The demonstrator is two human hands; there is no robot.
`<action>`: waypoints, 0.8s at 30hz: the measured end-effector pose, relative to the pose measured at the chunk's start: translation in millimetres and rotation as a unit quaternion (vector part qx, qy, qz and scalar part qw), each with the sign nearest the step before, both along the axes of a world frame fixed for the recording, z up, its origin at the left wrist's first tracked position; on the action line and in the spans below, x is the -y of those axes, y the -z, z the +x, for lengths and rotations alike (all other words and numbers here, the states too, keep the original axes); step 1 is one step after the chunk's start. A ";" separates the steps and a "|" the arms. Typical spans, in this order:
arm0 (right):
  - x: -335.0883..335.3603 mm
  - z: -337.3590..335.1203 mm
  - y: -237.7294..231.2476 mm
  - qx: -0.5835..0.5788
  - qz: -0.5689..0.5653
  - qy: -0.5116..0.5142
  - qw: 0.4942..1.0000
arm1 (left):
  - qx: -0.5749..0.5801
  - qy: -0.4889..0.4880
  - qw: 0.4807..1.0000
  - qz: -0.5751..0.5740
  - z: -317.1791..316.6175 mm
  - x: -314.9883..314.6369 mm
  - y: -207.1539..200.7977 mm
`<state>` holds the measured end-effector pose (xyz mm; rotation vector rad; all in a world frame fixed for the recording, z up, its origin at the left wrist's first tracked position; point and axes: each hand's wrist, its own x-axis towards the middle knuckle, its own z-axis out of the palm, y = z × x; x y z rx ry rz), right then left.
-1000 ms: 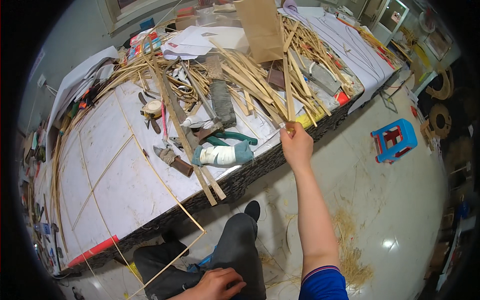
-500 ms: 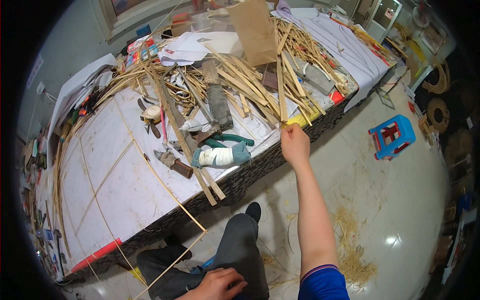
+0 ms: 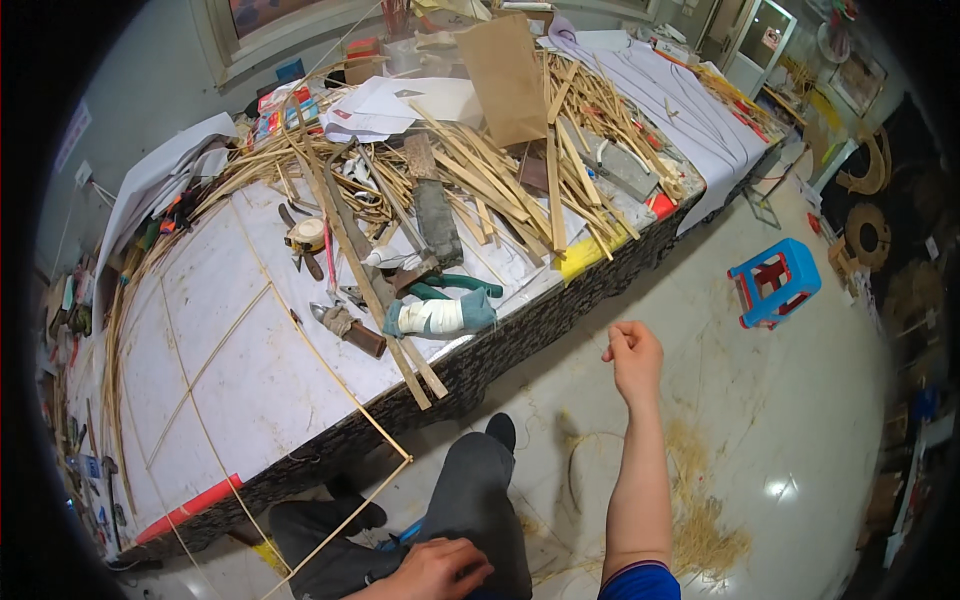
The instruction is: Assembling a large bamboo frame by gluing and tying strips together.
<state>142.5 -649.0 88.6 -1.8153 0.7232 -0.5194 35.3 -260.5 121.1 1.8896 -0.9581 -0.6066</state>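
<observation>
My right hand [image 3: 635, 358] is raised over the floor, a little off the table's front edge, with its fingers pinched shut; I see nothing between them. My left hand [image 3: 438, 570] lies on my dark trouser thigh at the lower edge and holds nothing. A thin bamboo strip [image 3: 345, 515] slants past my knees from the table edge, apart from both hands. The white-topped worktable [image 3: 230, 370] carries a heap of split bamboo strips [image 3: 500, 175], green-handled pliers [image 3: 455, 288] and a teal tool wrapped in white tape [image 3: 435, 317].
A brown paper bag [image 3: 500, 80], a tape measure [image 3: 305, 235] and papers lie on the table. A blue plastic stool [image 3: 775, 282] stands on the pale floor at the right, woven rings [image 3: 868, 235] beyond it. Loose fibres [image 3: 700, 510] litter the floor by my right arm.
My right hand has drawn back from the bamboo strips at the table edge to a spot over the floor, closer to me. My left hand stays on my thigh.
</observation>
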 end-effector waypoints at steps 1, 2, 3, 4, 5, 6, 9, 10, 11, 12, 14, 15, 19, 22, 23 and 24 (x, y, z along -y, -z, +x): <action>0.9 1.0 -3.8 0.000 0.000 -0.001 1.000 | -0.004 0.013 1.000 0.013 0.3 -2.3 -0.3; 0.9 0.5 -13.3 0.028 -0.017 0.003 0.999 | -0.011 0.030 0.999 0.024 2.2 -2.6 -0.4; 0.3 3.1 -21.2 0.056 -0.032 0.008 0.998 | -0.013 0.032 0.999 0.025 5.9 -1.7 -6.5; 1.2 8.4 -27.2 0.053 -0.031 0.009 0.998 | -0.034 0.012 0.999 0.012 8.9 -0.2 -15.5; 5.9 17.7 -34.2 0.064 -0.051 0.023 0.996 | -0.053 -0.007 0.999 -0.002 15.3 3.9 -22.8; 11.5 28.9 -40.2 0.074 -0.070 0.038 0.994 | -0.078 -0.010 0.997 -0.027 22.4 7.6 -26.5; 28.3 70.5 -56.1 0.072 -0.123 0.040 0.989 | -0.200 0.019 0.979 -0.033 51.5 22.1 -41.2; 34.2 87.5 -60.3 0.070 -0.158 0.023 0.985 | -0.235 0.041 0.971 -0.023 61.7 28.3 -48.1; 36.8 108.4 -61.8 0.064 -0.151 0.025 0.986 | -0.241 0.041 0.970 -0.016 71.2 33.3 -51.1; 42.4 125.5 -65.2 0.061 -0.205 -0.002 0.977 | -0.258 0.060 0.964 -0.022 79.1 40.2 -53.9; 53.6 158.7 -69.1 0.052 -0.253 -0.029 0.966 | -0.273 0.076 0.958 -0.028 92.9 54.5 -61.0; 60.4 173.2 -70.7 0.041 -0.295 -0.049 0.953 | -0.280 0.078 0.957 -0.024 98.1 63.1 -65.8; 87.7 217.5 -71.6 -0.054 -0.365 -0.139 0.919 | -0.303 0.056 0.951 -0.027 113.5 96.0 -88.6; 97.0 239.1 -78.6 -0.121 -0.363 -0.188 0.905 | -0.298 0.027 0.954 -0.035 124.7 113.5 -105.4; 98.3 243.9 -81.6 -0.171 -0.371 -0.205 0.889 | -0.295 0.012 0.955 -0.037 127.2 118.0 -109.7; 99.9 247.6 -83.1 -0.173 -0.369 -0.210 0.889 | -0.298 0.008 0.954 -0.036 129.4 121.8 -113.9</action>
